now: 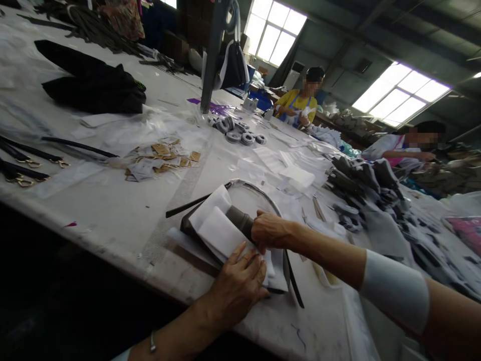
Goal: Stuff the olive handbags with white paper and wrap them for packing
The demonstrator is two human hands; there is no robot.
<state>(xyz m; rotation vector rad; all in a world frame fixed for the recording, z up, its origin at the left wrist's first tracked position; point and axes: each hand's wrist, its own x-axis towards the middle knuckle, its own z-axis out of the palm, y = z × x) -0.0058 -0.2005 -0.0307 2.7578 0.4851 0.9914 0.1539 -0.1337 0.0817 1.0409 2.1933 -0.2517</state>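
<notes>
An olive-grey bag [278, 271] lies near the table's front edge, with folded white padding sheets [218, 228] over it. My left hand [240, 281] rests on the sheets, fingers stretched out and pressing down. Closed in a fist, my right hand [272, 229] is at the bag's far side, against an olive folded part [239, 218]. Whatever its fingers grip is hidden beneath them. A dark curved strap [295, 281] runs around the bag, partly wrapped in clear plastic, and its other end [184, 206] sticks out to the left.
Tags [165, 155], rolls of grey tape [240, 135] and black straps with gold clasps [22, 168] lie on the table [124, 215]. A metal post [212, 60] stands behind. Grey bag pieces [361, 185] are piled right. Two co-workers [296, 103] sit beyond.
</notes>
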